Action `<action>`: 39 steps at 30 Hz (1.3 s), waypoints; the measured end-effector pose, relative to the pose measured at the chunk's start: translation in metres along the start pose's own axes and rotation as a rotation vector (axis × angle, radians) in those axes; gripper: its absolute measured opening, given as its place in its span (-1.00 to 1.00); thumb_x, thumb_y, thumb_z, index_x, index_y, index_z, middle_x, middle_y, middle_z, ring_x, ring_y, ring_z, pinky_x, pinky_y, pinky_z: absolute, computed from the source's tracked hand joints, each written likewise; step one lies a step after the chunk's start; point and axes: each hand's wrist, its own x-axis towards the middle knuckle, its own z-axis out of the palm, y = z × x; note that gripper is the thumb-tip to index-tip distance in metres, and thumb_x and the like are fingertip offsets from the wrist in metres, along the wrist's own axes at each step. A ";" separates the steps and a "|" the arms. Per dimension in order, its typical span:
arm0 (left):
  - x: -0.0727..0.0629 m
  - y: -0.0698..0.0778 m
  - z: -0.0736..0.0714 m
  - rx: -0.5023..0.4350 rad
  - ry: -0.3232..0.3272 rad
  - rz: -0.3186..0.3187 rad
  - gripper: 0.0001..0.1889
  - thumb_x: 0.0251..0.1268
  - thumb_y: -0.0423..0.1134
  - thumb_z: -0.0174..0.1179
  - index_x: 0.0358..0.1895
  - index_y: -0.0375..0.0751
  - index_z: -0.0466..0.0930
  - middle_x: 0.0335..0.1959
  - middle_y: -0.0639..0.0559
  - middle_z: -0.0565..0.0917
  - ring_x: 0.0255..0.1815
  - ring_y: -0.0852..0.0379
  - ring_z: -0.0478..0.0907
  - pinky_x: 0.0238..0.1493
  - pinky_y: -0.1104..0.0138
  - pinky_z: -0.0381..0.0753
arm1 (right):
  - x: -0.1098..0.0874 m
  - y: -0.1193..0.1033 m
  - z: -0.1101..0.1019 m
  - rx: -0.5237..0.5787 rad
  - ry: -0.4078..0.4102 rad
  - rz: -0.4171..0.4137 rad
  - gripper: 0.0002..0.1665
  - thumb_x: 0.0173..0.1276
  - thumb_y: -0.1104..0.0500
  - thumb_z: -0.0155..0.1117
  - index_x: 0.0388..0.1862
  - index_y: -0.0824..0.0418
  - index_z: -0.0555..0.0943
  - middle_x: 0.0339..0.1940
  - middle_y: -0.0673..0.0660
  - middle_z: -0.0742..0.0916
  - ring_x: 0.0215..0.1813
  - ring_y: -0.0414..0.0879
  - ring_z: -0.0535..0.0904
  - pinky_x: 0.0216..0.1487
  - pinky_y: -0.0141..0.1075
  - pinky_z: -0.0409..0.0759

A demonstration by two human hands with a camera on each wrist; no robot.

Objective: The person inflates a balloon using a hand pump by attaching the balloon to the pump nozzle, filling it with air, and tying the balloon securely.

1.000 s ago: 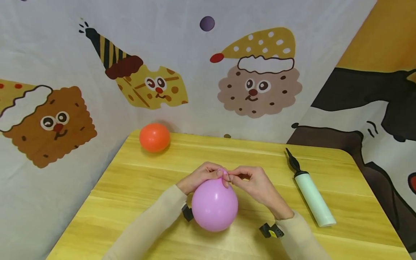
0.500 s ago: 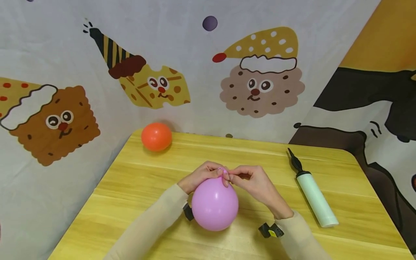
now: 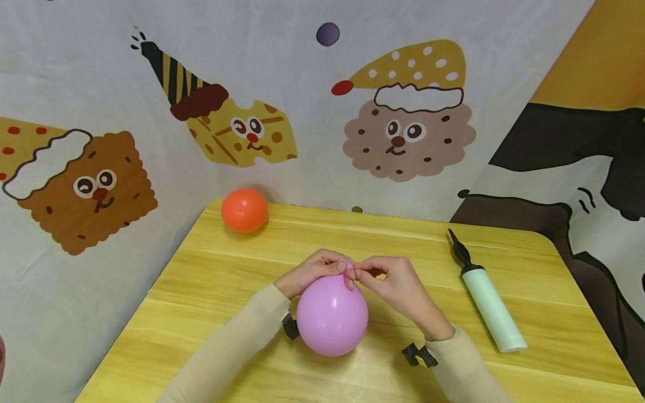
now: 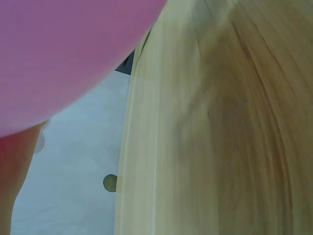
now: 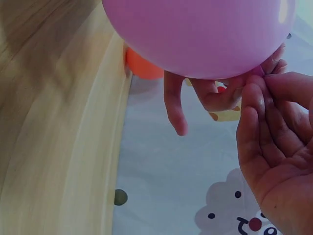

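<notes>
An inflated pink balloon [image 3: 332, 316] is held above the table, its neck [image 3: 345, 266] pointing up and away from the person. The left hand [image 3: 318, 271] pinches the neck, with a loop of pink rubber around its fingertips. From the other side, the right hand [image 3: 395, 282] pinches the neck's end between thumb and forefinger. In the right wrist view the right hand [image 5: 281, 132] meets the left fingers just under the balloon [image 5: 200, 34]. The balloon [image 4: 63, 54] hides most of the left hand in the left wrist view.
An orange balloon [image 3: 244, 210] rests at the table's back left corner. To the right lies a mint-green balloon pump [image 3: 494, 308] with a black nozzle. The wooden table [image 3: 211, 280] reaches back to a cloth [image 3: 312, 184] printed with cartoon biscuits and cheese.
Both hands keep their pinch on the pink balloon's neck and barely move. The head view has shifted a little, so the background sits slightly further right.
</notes>
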 end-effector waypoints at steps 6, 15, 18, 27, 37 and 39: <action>0.001 0.000 -0.001 -0.007 0.010 0.014 -0.75 0.60 -0.04 0.11 -0.17 0.09 0.79 -0.25 0.11 0.78 0.07 0.07 0.64 0.34 0.04 0.50 | 0.002 -0.002 0.003 -0.103 0.061 -0.108 -0.92 0.33 0.28 0.47 -0.25 0.12 0.82 -0.34 -0.09 0.81 -0.32 -0.26 0.68 -0.31 -0.27 0.71; 0.002 0.003 -0.001 -0.016 -0.059 0.014 -0.74 0.56 0.05 0.16 -0.10 0.09 0.82 -0.16 0.08 0.80 0.08 0.07 0.65 0.29 0.08 0.55 | -0.001 0.003 0.009 0.055 0.067 -0.067 -0.86 0.23 0.31 0.44 -0.37 0.06 0.72 -0.43 -0.14 0.73 -0.29 -0.18 0.64 -0.20 -0.24 0.67; 0.002 0.005 -0.002 -0.034 -0.072 -0.011 -0.63 0.51 0.10 0.21 -0.06 -0.12 0.81 -0.18 0.05 0.81 0.07 0.05 0.67 0.30 0.10 0.56 | -0.002 0.011 0.013 0.316 0.004 -0.039 -0.85 0.31 0.40 0.28 -0.34 0.16 0.64 -0.39 -0.04 0.72 -0.24 -0.12 0.63 -0.13 -0.27 0.64; 0.007 0.014 0.006 -0.067 0.117 -0.117 -0.69 0.49 -0.22 0.28 0.01 -0.48 0.72 -0.19 0.02 0.83 0.08 0.04 0.70 0.23 0.24 0.60 | 0.000 0.032 0.017 1.047 -0.252 0.041 -0.74 0.30 0.41 -0.19 -0.34 0.18 0.46 -0.25 0.01 0.54 -0.07 -0.12 0.47 0.12 -0.29 0.42; 0.009 0.023 0.017 -0.028 0.297 -0.296 -0.80 0.36 -0.43 0.35 -0.04 -0.48 0.73 -0.15 -0.16 0.81 -0.07 0.06 0.76 0.06 0.20 0.71 | -0.003 0.037 0.007 0.564 -0.257 0.087 -0.89 0.35 0.32 0.09 -0.40 0.30 0.44 -0.25 0.06 0.61 -0.04 -0.04 0.49 0.06 -0.10 0.44; 0.010 0.024 0.019 -0.026 0.324 -0.300 -0.79 0.35 -0.42 0.36 -0.03 -0.48 0.73 -0.15 -0.17 0.81 -0.09 0.05 0.77 0.05 0.20 0.71 | -0.002 0.037 0.008 0.548 -0.213 0.132 -0.87 0.35 0.32 0.13 -0.42 0.30 0.46 -0.29 0.05 0.64 -0.08 -0.06 0.52 0.02 -0.13 0.48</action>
